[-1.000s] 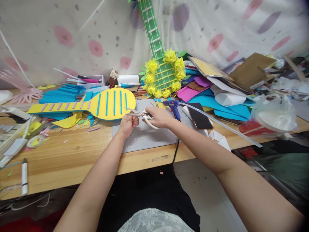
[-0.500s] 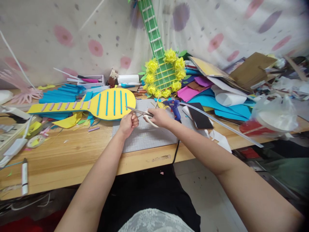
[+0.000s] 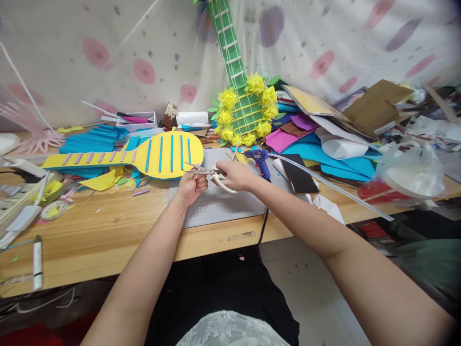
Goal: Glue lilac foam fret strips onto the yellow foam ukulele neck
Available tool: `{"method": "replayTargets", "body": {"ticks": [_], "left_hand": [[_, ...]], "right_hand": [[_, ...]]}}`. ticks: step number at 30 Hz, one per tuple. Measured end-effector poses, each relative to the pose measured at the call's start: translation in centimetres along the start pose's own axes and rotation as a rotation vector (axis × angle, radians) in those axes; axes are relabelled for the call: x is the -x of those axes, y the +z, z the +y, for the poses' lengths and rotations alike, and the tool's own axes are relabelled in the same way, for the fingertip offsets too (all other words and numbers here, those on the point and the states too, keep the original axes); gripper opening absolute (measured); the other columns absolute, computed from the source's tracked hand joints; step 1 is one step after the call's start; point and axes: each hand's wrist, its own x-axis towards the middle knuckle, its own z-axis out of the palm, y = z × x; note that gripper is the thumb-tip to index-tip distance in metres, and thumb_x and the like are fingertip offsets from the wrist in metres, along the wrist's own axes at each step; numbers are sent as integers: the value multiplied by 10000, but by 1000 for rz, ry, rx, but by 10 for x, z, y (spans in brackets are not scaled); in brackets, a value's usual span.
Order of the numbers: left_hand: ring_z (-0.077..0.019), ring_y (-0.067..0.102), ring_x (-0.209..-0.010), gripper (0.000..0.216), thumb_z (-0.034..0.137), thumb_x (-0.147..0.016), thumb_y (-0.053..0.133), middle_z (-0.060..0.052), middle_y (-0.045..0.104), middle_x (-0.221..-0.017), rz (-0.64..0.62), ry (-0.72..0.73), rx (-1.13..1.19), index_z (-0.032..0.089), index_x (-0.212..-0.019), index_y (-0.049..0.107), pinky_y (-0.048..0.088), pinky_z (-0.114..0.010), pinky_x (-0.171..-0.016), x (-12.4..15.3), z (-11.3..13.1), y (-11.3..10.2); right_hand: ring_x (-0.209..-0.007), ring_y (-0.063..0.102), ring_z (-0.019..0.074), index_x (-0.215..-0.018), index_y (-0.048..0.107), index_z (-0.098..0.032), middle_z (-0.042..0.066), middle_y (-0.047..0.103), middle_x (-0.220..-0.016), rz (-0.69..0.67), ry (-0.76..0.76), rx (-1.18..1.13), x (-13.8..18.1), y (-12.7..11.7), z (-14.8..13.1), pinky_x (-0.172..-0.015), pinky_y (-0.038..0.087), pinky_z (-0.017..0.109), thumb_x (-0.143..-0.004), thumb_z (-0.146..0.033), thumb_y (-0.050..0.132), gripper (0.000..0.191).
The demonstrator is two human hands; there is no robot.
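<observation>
My right hand (image 3: 233, 176) is closed round the white handles of a pair of scissors (image 3: 203, 170), whose blades point left and look slightly parted. My left hand (image 3: 194, 186) is closed in a pinch right below the blades; whatever small thing it grips is too small to make out. Just behind it lies a yellow paper lute-like instrument (image 3: 167, 156) with blue strips across its body and pale purple strips along its neck. Under both hands is a grey cutting mat (image 3: 212, 210). A blue glue gun (image 3: 260, 161) lies to the right of my right hand.
A green paper instrument with yellow flowers (image 3: 248, 113) leans on the back curtain. A black phone (image 3: 299, 174), stacked coloured paper (image 3: 336, 156) and a bagged red tub (image 3: 398, 185) are at right. A power strip (image 3: 16, 206) and a marker (image 3: 37, 264) lie at left.
The scissors have shifted slightly left and down, so their blades now lie across the top of my left hand's fingers. The instruments and the glue gun stay in place.
</observation>
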Motion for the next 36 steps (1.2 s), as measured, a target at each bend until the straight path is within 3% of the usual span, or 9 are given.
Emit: {"method": "replayTargets", "body": {"ticks": [8, 22, 36], "left_hand": [[-22, 160, -327, 366, 150, -839, 389, 84, 153, -447, -4, -13, 56, 172, -509, 231, 127, -151, -349, 1, 3, 5], [-28, 140, -336, 328, 81, -789, 342, 76, 168, -438, 11, 35, -66, 169, -485, 252, 134, -143, -345, 0, 1, 5], [-26, 150, -339, 360, 163, -842, 348, 76, 170, -439, 101, 113, -130, 168, -496, 248, 142, -142, -352, -2, -2, 8]], "right_hand": [[-654, 497, 133, -829, 550, -172, 44, 627, -809, -45, 37, -69, 1, -2, -3, -560, 239, 233, -793, -494, 454, 338], [-618, 488, 133, -799, 546, -179, 38, 616, -751, -92, 30, -71, 1, 2, 6, -545, 227, 230, -776, -545, 453, 378], [-665, 523, 153, -869, 572, -167, 66, 643, -813, -92, 41, -32, 2, 0, 1, -569, 246, 238, -803, -522, 431, 387]]}}
